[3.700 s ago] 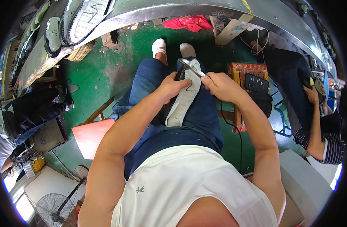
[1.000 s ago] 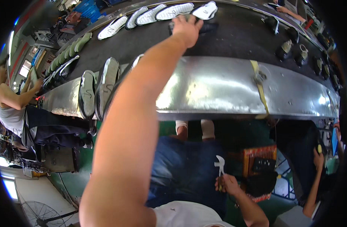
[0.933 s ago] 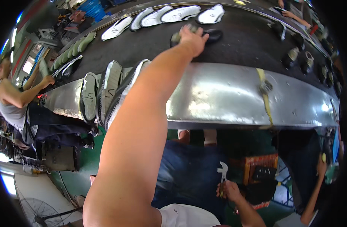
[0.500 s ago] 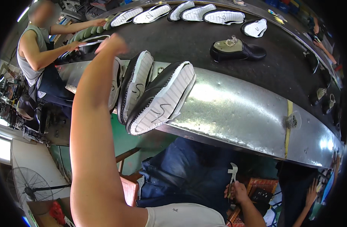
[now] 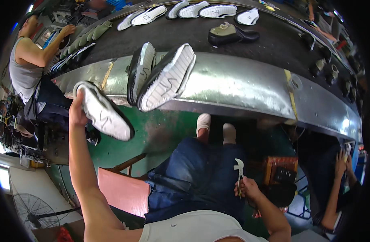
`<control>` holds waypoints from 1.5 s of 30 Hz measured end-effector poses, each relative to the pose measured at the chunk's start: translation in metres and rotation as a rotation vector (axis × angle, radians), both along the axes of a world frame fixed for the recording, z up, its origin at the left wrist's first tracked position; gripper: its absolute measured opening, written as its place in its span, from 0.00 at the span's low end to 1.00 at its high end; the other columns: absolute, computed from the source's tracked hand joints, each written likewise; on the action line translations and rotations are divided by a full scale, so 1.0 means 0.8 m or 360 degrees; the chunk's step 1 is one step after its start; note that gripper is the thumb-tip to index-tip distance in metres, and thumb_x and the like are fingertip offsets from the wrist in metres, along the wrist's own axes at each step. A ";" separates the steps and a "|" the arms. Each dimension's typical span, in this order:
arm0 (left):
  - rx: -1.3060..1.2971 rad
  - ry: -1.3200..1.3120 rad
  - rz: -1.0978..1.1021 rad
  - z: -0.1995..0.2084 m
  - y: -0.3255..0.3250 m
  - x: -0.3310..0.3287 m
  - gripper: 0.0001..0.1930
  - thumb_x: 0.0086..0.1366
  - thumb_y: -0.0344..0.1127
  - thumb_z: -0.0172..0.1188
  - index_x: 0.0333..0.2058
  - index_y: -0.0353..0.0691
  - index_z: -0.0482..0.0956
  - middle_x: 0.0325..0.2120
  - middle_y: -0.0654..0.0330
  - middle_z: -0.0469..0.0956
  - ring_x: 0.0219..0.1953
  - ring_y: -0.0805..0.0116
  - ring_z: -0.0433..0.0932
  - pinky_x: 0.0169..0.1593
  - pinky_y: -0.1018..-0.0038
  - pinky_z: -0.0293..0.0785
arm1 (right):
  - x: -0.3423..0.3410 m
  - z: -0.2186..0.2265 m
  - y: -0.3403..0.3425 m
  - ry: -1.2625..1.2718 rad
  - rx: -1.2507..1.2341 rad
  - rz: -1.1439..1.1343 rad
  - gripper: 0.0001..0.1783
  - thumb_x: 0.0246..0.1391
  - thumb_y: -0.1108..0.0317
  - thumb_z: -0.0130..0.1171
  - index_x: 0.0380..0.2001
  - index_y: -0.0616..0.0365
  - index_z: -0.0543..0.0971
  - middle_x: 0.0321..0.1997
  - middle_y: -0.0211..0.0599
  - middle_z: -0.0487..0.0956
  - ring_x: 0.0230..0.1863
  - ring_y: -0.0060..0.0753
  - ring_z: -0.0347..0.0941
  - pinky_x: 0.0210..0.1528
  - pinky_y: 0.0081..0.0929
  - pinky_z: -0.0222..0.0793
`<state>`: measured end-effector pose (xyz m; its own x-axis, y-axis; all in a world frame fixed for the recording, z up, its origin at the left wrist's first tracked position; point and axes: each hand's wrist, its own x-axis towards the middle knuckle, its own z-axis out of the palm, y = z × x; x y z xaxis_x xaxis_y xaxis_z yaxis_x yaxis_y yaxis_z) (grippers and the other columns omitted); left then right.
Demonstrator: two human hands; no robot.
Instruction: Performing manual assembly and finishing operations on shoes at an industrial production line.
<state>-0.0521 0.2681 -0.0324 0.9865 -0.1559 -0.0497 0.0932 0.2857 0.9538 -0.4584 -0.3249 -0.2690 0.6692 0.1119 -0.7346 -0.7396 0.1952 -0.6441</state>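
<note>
Fingers of right hand (image 5: 246,188) were curled tight round small metal hooked tool (image 5: 238,168), lower centre of frame, over lap. Left hand (image 5: 77,111) gripped heel end of white-soled shoe (image 5: 104,116) at left of frame, off conveyor's metal edge (image 5: 233,86). Two more white-soled shoes (image 5: 160,78) leaned over that edge, upper centre. Risk, by judgement: heel-only grip could let shoe twist and drop; leaning pair could slide off. Farther up: one dark shoe (image 5: 230,34), row of about six pale soles (image 5: 185,10) on belt.
</note>
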 end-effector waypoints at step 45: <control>0.0083 0.0095 -0.0834 -0.259 -0.364 -0.287 0.25 0.71 0.35 0.61 0.64 0.44 0.68 0.49 0.63 0.76 0.51 0.74 0.73 0.56 0.76 0.70 | 0.058 0.089 0.100 -0.1164 -0.1290 0.0704 0.12 0.63 0.67 0.56 0.44 0.64 0.74 0.39 0.53 0.79 0.40 0.61 0.77 0.44 0.46 0.74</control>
